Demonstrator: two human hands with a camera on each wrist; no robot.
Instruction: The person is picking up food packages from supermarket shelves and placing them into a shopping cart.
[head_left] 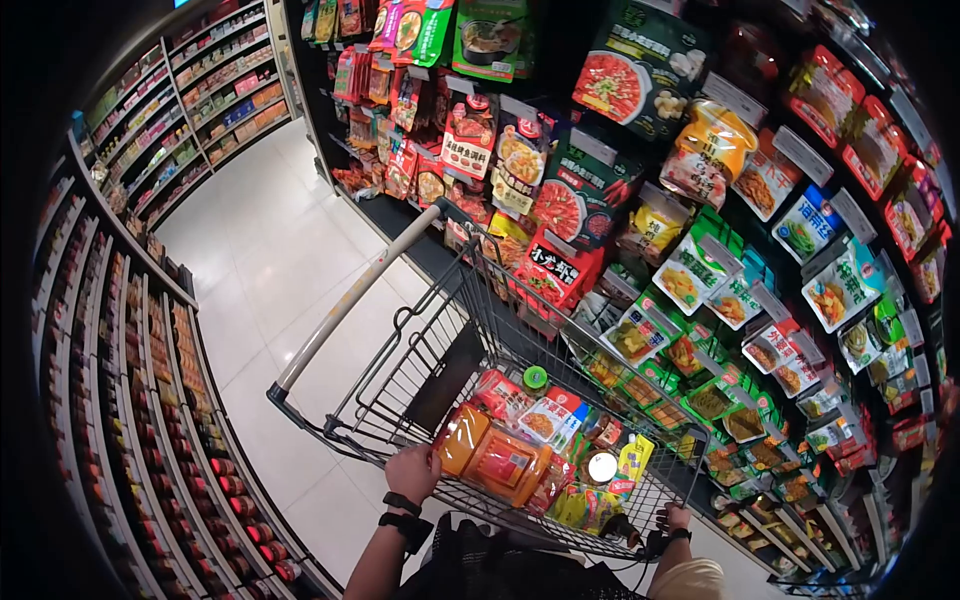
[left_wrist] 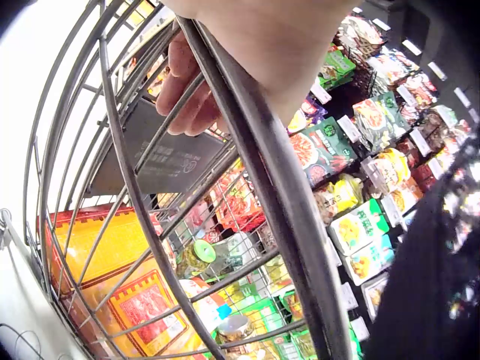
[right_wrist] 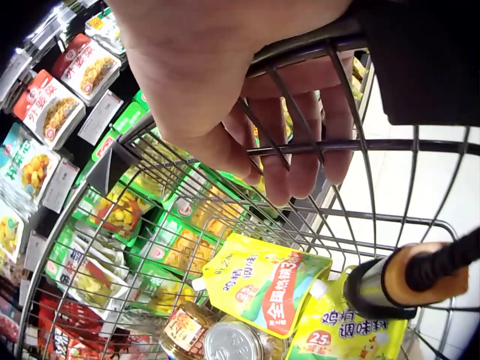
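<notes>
1. The left hand [head_left: 412, 472] curls its fingers [left_wrist: 184, 82] over the near rim of the shopping cart [head_left: 400, 370] at its left corner, gripping the wire.
2. The right hand [head_left: 675, 518] grips the same rim at the right corner, fingers [right_wrist: 300, 161] wrapped through the bars.
3. Between the hands, at twelve o'clock from them, the basket holds an orange oil bottle [head_left: 495, 460] by the left hand, a silver-lidded jar [head_left: 602, 467] and a yellow sauce pouch [right_wrist: 262, 281] nearer the right.
4. The cart stands on a pale tiled floor [head_left: 270, 250] in a supermarket aisle.
5. Shelves of jars [head_left: 150, 400] run at nine o'clock; racks of hanging seasoning packets [head_left: 700, 250] crowd from one to three o'clock, just beside the cart.
</notes>
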